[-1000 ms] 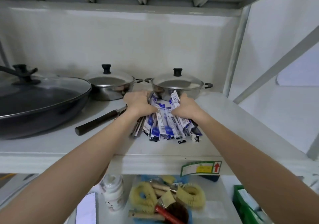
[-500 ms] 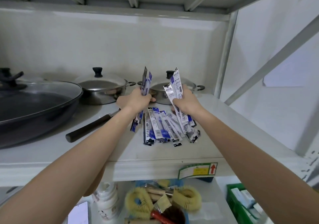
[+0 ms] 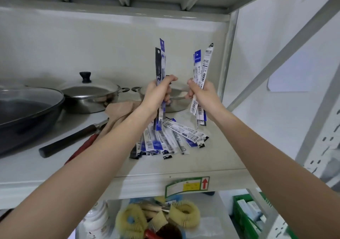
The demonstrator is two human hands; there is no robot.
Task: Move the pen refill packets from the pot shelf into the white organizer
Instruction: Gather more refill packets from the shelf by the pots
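My left hand (image 3: 156,95) grips a small bundle of blue, black and white pen refill packets (image 3: 160,62), held upright above the pot shelf (image 3: 211,157). My right hand (image 3: 203,95) grips a second upright bundle of white and blue packets (image 3: 203,63). Several more refill packets (image 3: 171,139) lie in a loose pile on the shelf below and between my hands. The white organizer is not in view.
On the shelf stand a black lidded pan (image 3: 27,110), a steel pot with lid (image 3: 90,95) and a second steel pot (image 3: 177,100) behind my hands. Wooden spatulas (image 3: 117,113) lie beside the pile. The lower shelf holds brushes (image 3: 158,218) and a green crate (image 3: 246,214).
Both hands gathered packets from the pile, then lifted them upright well above the shelf. The remaining packets stayed on the shelf.
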